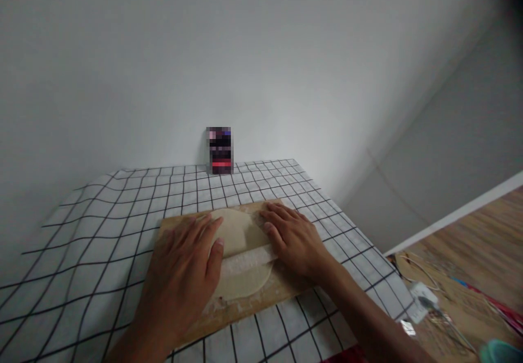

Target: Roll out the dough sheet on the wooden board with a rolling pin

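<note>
A pale rolling pin [248, 260] lies across a sheet of flattened dough [235, 227], which shows on both its far and near sides. Beneath the dough is a floury wooden board [241, 309]. My left hand [186, 262] lies over the pin's left end, fingers stretched forward and apart. Over the right end rests my right hand [296, 237], its fingers also extended and reaching past the pin. Both palms press on the pin from above without wrapping round it. The pin's two ends are hidden under the hands.
A checked tablecloth [106, 216] covers the table around the board. At the back, a pixelated phone-like object [220, 150] leans against the white wall [245, 68]. On the floor to the right are a power strip [424, 300], cables and a teal container [500, 351].
</note>
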Demonstrator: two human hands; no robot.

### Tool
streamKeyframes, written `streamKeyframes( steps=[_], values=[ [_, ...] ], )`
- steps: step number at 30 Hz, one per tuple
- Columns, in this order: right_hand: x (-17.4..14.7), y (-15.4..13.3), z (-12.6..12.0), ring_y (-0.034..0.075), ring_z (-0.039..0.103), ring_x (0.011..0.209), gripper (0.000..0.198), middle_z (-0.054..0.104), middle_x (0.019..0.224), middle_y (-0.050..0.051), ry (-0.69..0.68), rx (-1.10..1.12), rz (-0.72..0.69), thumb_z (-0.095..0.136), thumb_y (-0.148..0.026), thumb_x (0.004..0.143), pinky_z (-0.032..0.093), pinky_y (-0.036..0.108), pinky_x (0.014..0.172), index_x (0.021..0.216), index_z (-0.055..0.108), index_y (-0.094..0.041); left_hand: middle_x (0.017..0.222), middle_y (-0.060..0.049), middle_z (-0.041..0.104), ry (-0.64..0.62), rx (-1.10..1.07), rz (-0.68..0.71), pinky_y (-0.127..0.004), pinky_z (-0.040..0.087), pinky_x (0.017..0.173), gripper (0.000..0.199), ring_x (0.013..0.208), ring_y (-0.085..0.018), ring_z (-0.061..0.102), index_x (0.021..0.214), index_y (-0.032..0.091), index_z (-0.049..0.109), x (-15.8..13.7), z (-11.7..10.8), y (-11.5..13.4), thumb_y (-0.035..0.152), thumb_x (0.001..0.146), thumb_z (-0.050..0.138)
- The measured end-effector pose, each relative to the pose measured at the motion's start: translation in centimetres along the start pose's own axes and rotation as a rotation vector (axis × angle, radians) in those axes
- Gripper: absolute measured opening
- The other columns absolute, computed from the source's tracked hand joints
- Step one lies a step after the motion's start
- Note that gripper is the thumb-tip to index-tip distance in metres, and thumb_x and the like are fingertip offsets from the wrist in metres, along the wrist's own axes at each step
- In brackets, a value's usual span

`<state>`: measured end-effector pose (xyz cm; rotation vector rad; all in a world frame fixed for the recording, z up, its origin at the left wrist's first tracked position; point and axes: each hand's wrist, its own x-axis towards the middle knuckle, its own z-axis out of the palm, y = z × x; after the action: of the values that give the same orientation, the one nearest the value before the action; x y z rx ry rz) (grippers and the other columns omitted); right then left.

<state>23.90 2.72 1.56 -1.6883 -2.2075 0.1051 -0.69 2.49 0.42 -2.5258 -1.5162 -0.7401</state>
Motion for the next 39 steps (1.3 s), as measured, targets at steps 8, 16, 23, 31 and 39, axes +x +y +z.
streamKeyframes(
  steps=[8, 16, 23, 31, 39],
  values=[
    [-3.1, -0.8, 0.3, 0.025, 0.046, 0.145, 0.046, 0.057, 0.152, 0.005, 0.049, -0.034, 0.025, 0.033, -0.033, 0.105, 0.034, 0.049, 0.122, 0.141, 0.06, -0.023, 0.148, -0.014, 0.06, 0.038, 0.034, 0.043, -0.062, 0.039, 0.118, 0.046, 0.142, -0.032, 0.051, 0.142, 0.019, 0.054, -1.3, -0.2, 0.9, 0.034, 0.103, 0.036],
    [2.6, 0.4, 0.0, 0.024, 0.05, 0.141, 0.044, 0.058, 0.15, 0.006, -0.054, -0.013, -0.073, 0.036, -0.032, 0.105, 0.042, 0.045, 0.115, 0.141, 0.059, -0.023, 0.143, -0.012, 0.064, 0.013, -0.001, -0.001, -0.056, 0.044, 0.115, 0.043, 0.135, -0.029, 0.056, 0.139, 0.019, 0.056, -0.3, 0.1, 0.2, 0.032, 0.105, 0.034],
    [6.2, 0.8, 0.8, 0.026, 0.061, 0.125, 0.04, 0.066, 0.139, 0.007, -0.124, 0.001, -0.072, 0.04, -0.029, 0.101, 0.046, 0.043, 0.105, 0.132, 0.064, -0.024, 0.13, -0.008, 0.072, 0.012, -0.068, -0.058, -0.05, 0.048, 0.112, 0.039, 0.122, -0.026, 0.065, 0.128, 0.02, 0.062, 1.6, 0.1, -0.5, 0.032, 0.105, 0.033],
    [4.7, 0.7, 0.8, 0.026, 0.059, 0.128, 0.042, 0.065, 0.14, 0.007, -0.033, -0.037, -0.055, 0.037, -0.029, 0.103, 0.045, 0.044, 0.108, 0.135, 0.063, -0.023, 0.131, -0.01, 0.07, 0.028, -0.053, -0.05, -0.051, 0.047, 0.113, 0.041, 0.124, -0.027, 0.063, 0.13, 0.02, 0.061, 1.4, 0.1, -0.2, 0.033, 0.104, 0.032],
    [0.9, 0.2, 0.1, 0.024, 0.051, 0.139, 0.044, 0.058, 0.15, 0.005, 0.006, -0.02, -0.026, 0.035, -0.031, 0.104, 0.041, 0.047, 0.116, 0.138, 0.061, -0.024, 0.139, -0.016, 0.065, 0.005, 0.033, 0.005, -0.058, 0.044, 0.114, 0.045, 0.131, -0.032, 0.059, 0.135, 0.014, 0.058, -0.1, -0.5, 1.2, 0.036, 0.104, 0.034]
  ],
)
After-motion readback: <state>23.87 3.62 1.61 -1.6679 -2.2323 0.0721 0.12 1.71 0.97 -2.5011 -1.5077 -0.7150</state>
